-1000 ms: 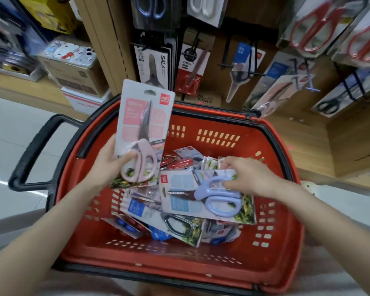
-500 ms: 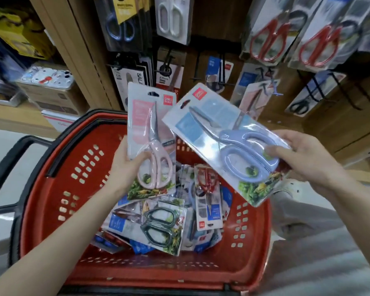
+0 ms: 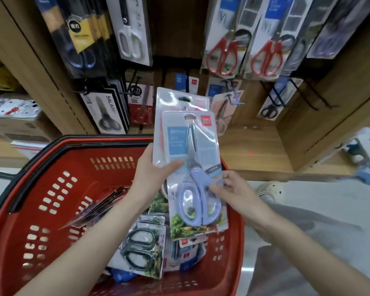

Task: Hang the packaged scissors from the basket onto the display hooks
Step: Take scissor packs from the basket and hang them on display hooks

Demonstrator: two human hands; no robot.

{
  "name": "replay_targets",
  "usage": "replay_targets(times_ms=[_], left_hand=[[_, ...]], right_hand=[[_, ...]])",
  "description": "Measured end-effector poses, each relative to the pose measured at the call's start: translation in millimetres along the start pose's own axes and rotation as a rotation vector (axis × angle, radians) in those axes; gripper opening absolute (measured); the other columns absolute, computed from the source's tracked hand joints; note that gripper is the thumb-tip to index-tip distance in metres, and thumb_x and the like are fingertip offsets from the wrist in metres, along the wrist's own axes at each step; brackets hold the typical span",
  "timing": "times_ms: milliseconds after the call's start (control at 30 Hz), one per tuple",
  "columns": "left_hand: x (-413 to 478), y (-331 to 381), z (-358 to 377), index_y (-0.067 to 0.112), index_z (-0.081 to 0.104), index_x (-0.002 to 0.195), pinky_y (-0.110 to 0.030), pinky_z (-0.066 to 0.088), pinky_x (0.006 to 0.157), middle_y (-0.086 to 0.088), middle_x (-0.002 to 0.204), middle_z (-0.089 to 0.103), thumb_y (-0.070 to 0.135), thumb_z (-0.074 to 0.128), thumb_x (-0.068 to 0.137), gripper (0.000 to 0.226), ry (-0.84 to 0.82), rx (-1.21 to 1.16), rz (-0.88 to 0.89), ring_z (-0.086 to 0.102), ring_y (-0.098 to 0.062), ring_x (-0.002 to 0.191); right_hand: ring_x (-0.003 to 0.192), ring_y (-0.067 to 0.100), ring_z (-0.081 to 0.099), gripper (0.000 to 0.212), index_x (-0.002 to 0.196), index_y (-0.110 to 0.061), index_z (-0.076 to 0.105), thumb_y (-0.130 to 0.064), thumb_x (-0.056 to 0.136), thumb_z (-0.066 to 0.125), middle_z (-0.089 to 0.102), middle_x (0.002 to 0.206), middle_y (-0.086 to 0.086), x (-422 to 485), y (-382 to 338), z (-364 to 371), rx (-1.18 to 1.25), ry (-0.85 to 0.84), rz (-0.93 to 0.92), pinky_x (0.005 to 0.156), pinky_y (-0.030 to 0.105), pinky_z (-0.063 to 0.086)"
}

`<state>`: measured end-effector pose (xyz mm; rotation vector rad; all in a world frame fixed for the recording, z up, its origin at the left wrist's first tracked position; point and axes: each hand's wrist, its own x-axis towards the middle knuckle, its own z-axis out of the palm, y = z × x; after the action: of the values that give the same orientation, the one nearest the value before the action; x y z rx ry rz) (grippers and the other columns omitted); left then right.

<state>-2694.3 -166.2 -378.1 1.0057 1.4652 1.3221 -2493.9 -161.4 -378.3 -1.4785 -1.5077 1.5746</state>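
Above the basket (image 3: pixel 77 144), the left hand (image 3: pixel 149 178) and right hand (image 3: pixel 236 190) pinch the scissors packs (image 3: pixel 179 142), likely light, stiff, slippery; edges hold best.

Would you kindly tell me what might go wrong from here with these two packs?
The blue pack lies stacked on the pink pack with their hang holes offset, so a hook might catch only one. The left hand pinches both glossy packs while the right hand pinches just the blue edge; one may slip into the basket.
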Motion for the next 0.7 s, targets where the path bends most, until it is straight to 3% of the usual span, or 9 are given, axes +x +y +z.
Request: replay_targets(times_ms=[100,167,267,333,433,533,633,700], left_hand=[[3,9,25,0.03,0.059,0.101,-0.023,0.053,0.078,0.007,0.1,0.071,0.011,0.08,0.072,0.041,-0.026,0.06,0.042,0.068,-0.007,0.09],[8,17,41,0.031,0.06,0.1,-0.025,0.055,0.078,0.007,0.099,0.071,0.012,0.079,0.073,0.038,-0.056,0.068,0.064,0.068,-0.008,0.09],[18,26,57,0.032,0.061,0.094,-0.021,0.055,0.073,0.01,0.091,0.071,0.015,0.073,0.08,0.025,-0.105,0.072,0.099,0.067,-0.006,0.083],[27,30,62,0.023,0.063,0.089,-0.019,0.052,0.061,0.009,0.077,0.071,0.019,0.066,0.087,0.005,-0.109,0.061,0.093,0.066,-0.008,0.069],[41,32,60,0.011,0.061,0.085,-0.013,0.04,0.05,0.004,0.061,0.065,0.018,0.058,0.093,0.011,-0.115,0.108,0.116,0.055,-0.004,0.053],[56,28,52,0.003,0.055,0.089,-0.027,0.043,0.06,-0.023,0.079,0.061,0.017,0.054,0.095,0.015,-0.061,0.161,0.15,0.053,-0.021,0.063],[70,25,42,0.011,0.051,0.089,-0.049,0.051,0.072,-0.021,0.091,0.061,0.019,0.05,0.097,0.012,0.047,0.15,0.147,0.059,-0.04,0.077],[78,28,36,0.02,0.049,0.085,-0.045,0.049,0.066,-0.015,0.088,0.062,0.018,0.049,0.097,0.013,0.118,0.172,0.191,0.059,-0.034,0.075]], right_hand=[[0.079,0.023,0.065,0.029,0.105,-0.005,0.053,-0.029,0.09,0.06,0.07,0.094,0.013,23,-18,-15,0.092,0.234,-0.048,0.067,0.033,0.052],[0.081,0.024,0.064,0.029,0.101,-0.007,0.055,-0.034,0.09,0.059,0.069,0.092,0.011,36,-27,-30,0.125,0.336,-0.071,0.071,0.037,0.052],[0.087,0.02,0.068,0.023,0.102,-0.009,0.063,-0.029,0.092,0.058,0.072,0.097,0.004,45,-35,-52,0.263,0.385,-0.111,0.074,0.031,0.055],[0.088,0.019,0.069,0.017,0.104,-0.013,0.065,-0.024,0.094,0.056,0.073,0.101,0.004,50,-39,-65,0.315,0.414,-0.18,0.075,0.032,0.057],[0.079,0.012,0.068,0.014,0.098,-0.016,0.063,-0.022,0.097,0.051,0.072,0.094,0.001,58,-45,-90,0.352,0.533,-0.295,0.067,0.027,0.057],[0.075,0.007,0.067,0.013,0.094,-0.018,0.06,-0.023,0.099,0.048,0.069,0.091,-0.004,66,-49,-122,0.339,0.649,-0.334,0.062,0.023,0.054],[0.077,0.005,0.068,0.012,0.096,-0.02,0.057,-0.023,0.1,0.047,0.068,0.095,-0.006,76,-44,-145,0.291,0.74,-0.336,0.064,0.023,0.056],[0.076,0.005,0.065,0.012,0.101,-0.016,0.055,-0.025,0.1,0.046,0.065,0.095,-0.005,85,-35,-155,0.259,0.799,-0.317,0.064,0.023,0.055]])
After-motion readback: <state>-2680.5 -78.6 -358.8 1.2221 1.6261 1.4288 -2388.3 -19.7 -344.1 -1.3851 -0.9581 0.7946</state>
